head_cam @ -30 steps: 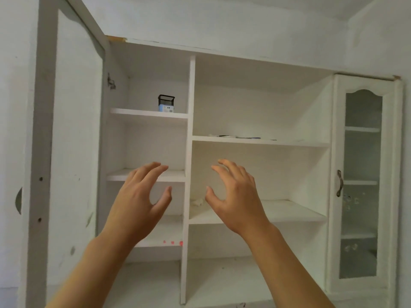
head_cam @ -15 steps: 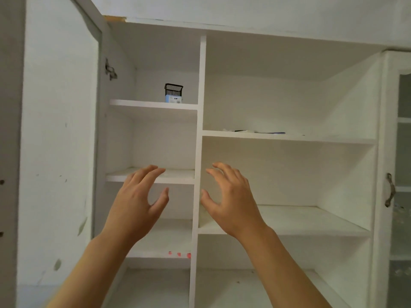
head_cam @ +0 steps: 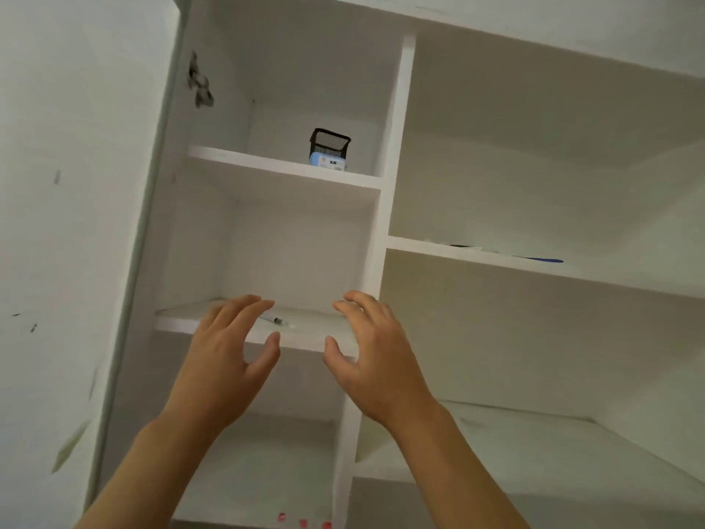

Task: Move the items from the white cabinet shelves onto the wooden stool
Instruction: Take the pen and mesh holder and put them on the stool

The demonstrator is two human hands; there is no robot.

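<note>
The white cabinet (head_cam: 393,154) stands open in front of me. On its upper left shelf sits a black mesh holder (head_cam: 330,141) with a small blue and white box (head_cam: 327,161) in front of it. A thin syringe-like item (head_cam: 275,320) lies on the middle left shelf. Flat dark and blue items (head_cam: 534,258) lie on the right shelf. My left hand (head_cam: 229,357) and my right hand (head_cam: 375,357) are raised side by side before the middle left shelf, fingers spread, holding nothing. The wooden stool is out of view.
The open cabinet door (head_cam: 76,223) stands at my left, close to my left arm. A vertical divider (head_cam: 375,261) separates the left and right shelf columns. Three small red marks (head_cam: 303,523) show on a low shelf edge.
The view has moved closer to the cabinet and tilted up and left. Both hands have risen toward the middle left shelf, still holding nothing. The thin item on that shelf has come into sight.
</note>
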